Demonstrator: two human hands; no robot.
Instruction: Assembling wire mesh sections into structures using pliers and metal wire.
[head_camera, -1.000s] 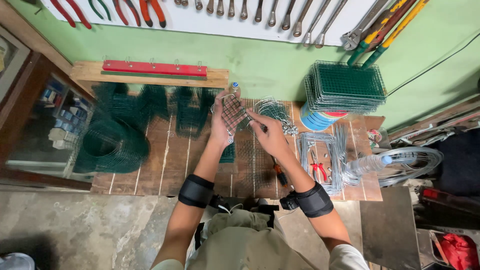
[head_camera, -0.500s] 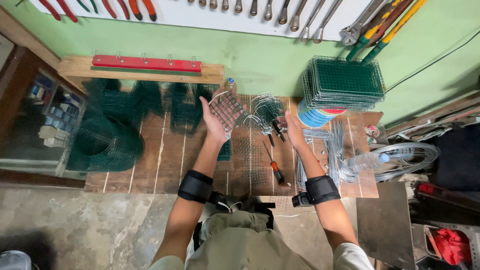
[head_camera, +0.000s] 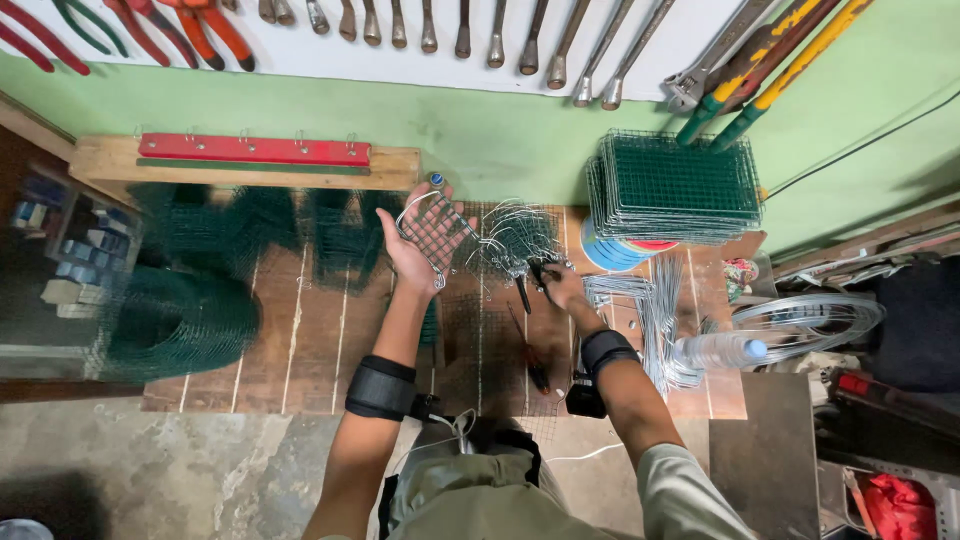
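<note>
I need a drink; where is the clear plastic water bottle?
In the head view, the water bottle lies on its side at the bench's right end, beside the wire coil.

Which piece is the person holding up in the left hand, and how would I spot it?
Start at the brown wooden workbench below the green wall. Near its middle, the left hand lifts a small square panel of bare silvery wire mesh. Unlike the green mesh panels stacked at the right, it is uncoated and single.
</note>
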